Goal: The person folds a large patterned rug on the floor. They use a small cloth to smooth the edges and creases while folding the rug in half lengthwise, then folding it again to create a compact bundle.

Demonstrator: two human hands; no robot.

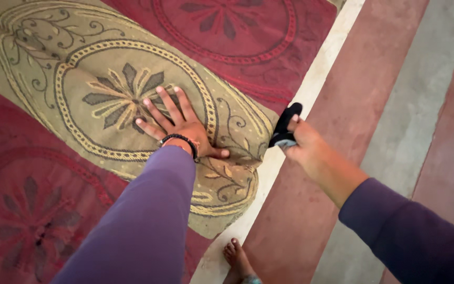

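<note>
My left hand lies flat with fingers spread on an olive-gold patterned rug, pressing on its oval flower motif. A dark beaded bracelet circles that wrist, and the sleeve is purple. My right hand hovers over the rug's corner edge, closed around a small black object with a pale lower part. What the black object is cannot be made out.
A red rug with round flower motifs lies beside and under the olive one. To the right runs a floor of pink and grey stripes with a white band. My bare foot stands at the bottom.
</note>
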